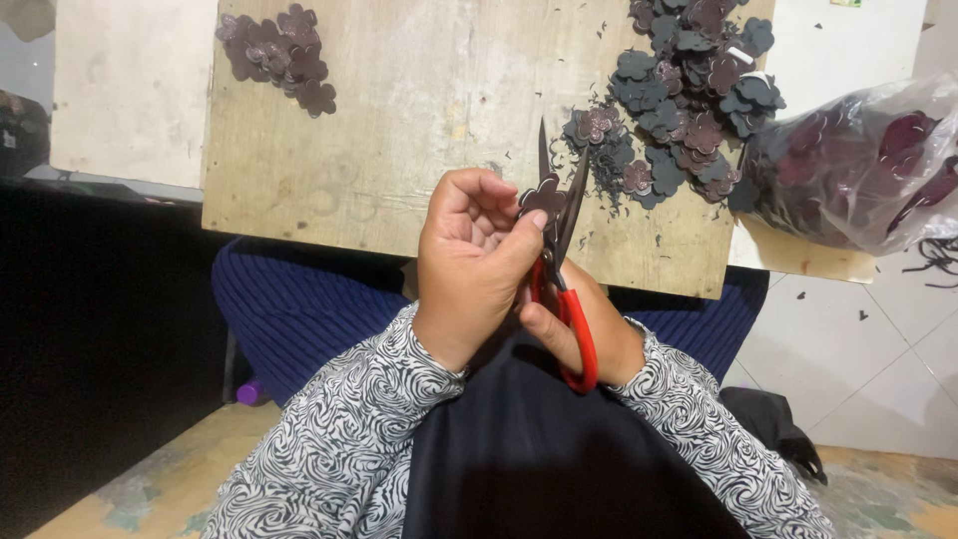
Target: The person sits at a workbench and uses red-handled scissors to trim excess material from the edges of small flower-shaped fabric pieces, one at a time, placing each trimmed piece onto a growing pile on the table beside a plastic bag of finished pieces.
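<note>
My left hand (469, 265) pinches a small dark flower-shaped piece (542, 197) between thumb and fingers. My right hand (589, 334), mostly hidden behind the left, grips red-handled scissors (565, 289). The scissor blades are open and point upward around the flower piece. Both hands hover over the near edge of a wooden board (419, 110) resting on my lap.
A large heap of dark flower cut-outs (689, 100) with scraps lies on the board's right side, a smaller pile (281, 55) at its far left. A clear plastic bag (858, 165) of dark pieces sits right. Blue striped fabric (289, 304) lies under the board.
</note>
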`<state>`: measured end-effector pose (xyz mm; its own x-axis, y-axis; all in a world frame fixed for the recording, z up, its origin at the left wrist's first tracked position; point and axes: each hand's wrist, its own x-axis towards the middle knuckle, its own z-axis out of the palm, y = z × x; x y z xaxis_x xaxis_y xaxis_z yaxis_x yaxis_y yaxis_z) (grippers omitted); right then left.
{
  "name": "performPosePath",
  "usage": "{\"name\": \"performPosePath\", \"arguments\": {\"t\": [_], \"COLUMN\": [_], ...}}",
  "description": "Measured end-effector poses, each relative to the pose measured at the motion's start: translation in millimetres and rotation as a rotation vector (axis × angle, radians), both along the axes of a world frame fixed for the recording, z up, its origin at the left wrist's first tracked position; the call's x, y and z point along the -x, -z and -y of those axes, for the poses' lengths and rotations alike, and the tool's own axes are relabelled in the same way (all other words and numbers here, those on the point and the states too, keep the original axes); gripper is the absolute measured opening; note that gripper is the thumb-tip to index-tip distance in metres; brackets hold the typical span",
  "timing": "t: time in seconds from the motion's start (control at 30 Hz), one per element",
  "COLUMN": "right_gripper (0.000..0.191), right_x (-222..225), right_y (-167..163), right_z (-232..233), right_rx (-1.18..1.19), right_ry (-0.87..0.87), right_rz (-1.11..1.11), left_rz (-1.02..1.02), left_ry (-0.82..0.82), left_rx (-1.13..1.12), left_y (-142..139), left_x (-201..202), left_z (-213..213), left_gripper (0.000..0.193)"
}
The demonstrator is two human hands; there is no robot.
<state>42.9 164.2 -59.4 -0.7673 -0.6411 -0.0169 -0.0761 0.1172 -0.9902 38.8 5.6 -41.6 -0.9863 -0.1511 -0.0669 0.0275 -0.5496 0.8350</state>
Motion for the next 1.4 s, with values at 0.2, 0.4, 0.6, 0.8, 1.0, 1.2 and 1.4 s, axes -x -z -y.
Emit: {"name": "performPosePath", "arguments": {"t": [0.2, 0.4, 0.6, 0.8, 1.0, 1.2, 1.4], "right_gripper": [0.084, 0.083, 0.081, 0.080, 0.081, 0.080, 0.084], "right_x": [-0.8, 0.0, 1.6, 3.0, 3.7, 3.6, 4.3], "right_y": [3.3, 7.8, 3.6, 1.9, 0.9, -1.2, -1.6], "right_z": [3.1, 6.2, 2.9, 1.5, 2.4, 1.6, 0.3], "right_rx": [-0.020, 0.057, 0.052, 0.026, 0.036, 0.033, -0.019], "right_ry": [0.045, 0.057, 0.034, 0.029, 0.032, 0.025, -0.005], "right_rz": [0.023, 0.052, 0.078, 0.140, 0.165, 0.205, 0.169], "left_rz": [-0.004, 0.046, 0.093, 0.023, 0.035, 0.010, 0.061], "left_ry": [-0.024, 0.000, 0.062, 0.039, 0.049, 0.038, 0.103], "left_rx": [-0.004, -0.012, -0.044, 0.047, 0.132, 0.137, 0.041], "left_y": [-3.9, -8.3, -11.3, -7.7, -2.8, -1.4, -6.1], "left_x": [2.5, 3.3, 5.4, 10.3, 8.9, 9.6, 7.9], "left_z": [-1.6, 3.6, 11.7, 15.9, 20.1, 20.8, 21.4], "left_gripper": [0.031, 0.030, 0.031, 0.032, 0.031, 0.032, 0.032]}}
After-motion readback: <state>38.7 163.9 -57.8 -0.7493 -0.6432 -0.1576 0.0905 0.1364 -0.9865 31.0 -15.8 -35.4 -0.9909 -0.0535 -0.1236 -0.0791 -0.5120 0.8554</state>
